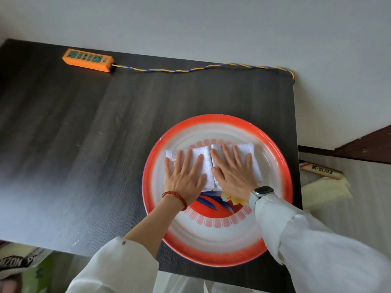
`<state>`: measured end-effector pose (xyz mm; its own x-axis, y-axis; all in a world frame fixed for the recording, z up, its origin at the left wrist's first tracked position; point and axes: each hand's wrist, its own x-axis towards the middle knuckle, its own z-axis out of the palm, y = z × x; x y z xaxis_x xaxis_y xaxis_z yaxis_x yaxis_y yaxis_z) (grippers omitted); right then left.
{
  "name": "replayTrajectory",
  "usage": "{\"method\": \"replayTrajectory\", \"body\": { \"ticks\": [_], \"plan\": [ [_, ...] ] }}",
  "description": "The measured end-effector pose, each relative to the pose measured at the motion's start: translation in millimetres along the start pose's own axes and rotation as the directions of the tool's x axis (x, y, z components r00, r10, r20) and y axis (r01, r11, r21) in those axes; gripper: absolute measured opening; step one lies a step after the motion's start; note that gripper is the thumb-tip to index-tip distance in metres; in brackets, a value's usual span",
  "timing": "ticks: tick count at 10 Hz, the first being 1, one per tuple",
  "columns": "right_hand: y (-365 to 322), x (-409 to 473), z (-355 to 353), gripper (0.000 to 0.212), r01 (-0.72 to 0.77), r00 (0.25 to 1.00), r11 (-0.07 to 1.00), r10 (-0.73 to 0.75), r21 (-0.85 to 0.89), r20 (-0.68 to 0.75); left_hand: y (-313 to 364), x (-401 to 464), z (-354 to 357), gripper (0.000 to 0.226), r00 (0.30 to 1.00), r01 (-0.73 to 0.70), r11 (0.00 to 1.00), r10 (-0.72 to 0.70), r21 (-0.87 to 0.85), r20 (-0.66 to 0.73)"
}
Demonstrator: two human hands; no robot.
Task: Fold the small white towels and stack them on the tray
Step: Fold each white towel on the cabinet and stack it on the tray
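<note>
Dark wood-grain table (84, 144): round red-rimmed tray (211, 253) near right edge; orange power strip (87, 59) far left.

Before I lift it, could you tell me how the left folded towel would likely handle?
The left folded towel looks like soft terry, so probably light and floppy, liable to unfold. Lying flat under the left hand on the tray, it shouldn't roll.

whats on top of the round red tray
Two folded white towels lie side by side on the round red-rimmed tray: left towel, right towel. The left hand and right hand press flat on them, covering much of each.
</note>
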<state>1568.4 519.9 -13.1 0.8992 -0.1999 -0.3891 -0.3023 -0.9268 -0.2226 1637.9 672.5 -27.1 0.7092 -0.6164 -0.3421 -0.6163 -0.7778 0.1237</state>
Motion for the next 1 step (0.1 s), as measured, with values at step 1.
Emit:
{"method": "replayTrajectory", "body": {
  "ticks": [1],
  "plan": [
    [-8.5,-4.9,-29.2,0.052,-0.056,0.984,0.952,0.104,0.302,-0.145,1.9,-0.4,-5.6,0.056,1.0,-0.008,1.0,0.008,-0.009,-0.024]
  ]
}}
